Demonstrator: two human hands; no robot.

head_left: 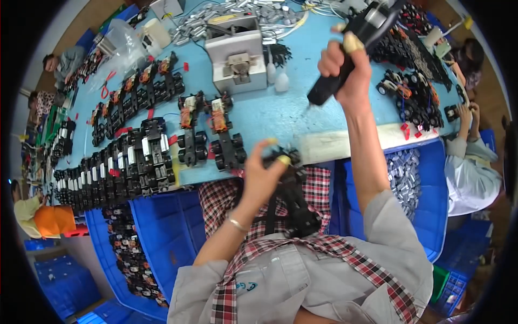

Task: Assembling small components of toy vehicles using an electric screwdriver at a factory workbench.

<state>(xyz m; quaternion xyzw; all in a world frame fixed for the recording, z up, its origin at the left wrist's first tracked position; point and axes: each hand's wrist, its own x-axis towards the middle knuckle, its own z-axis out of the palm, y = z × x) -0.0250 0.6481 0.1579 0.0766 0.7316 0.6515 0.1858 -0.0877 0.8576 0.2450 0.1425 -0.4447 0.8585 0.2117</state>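
Observation:
My right hand (pixel 348 67) is raised over the table's right part, wrapped round the handle of a black cordless drill (pixel 372 24) with a silver band. Below and to the left, my left hand (pixel 263 175) has thumb and forefinger spread, with yellow finger covers on the tips. Close beside it, a black toy car chassis (pixel 294 197) with wheels rests on my lap against the checked apron (pixel 318 189). Whether the thumb touches the chassis I cannot tell. Two chassis with orange parts, one of them a wheeled chassis (pixel 221 124), stand on the table just left of that hand.
Rows of black chassis (pixel 116 167) line the blue table (pixel 270 119) at left; more chassis (pixel 413 97) stand at right. A grey-white device (pixel 240 65) sits at the back before piled silver parts (pixel 189 27). Blue bins (pixel 431 189) flank my lap. Other people sit at both sides.

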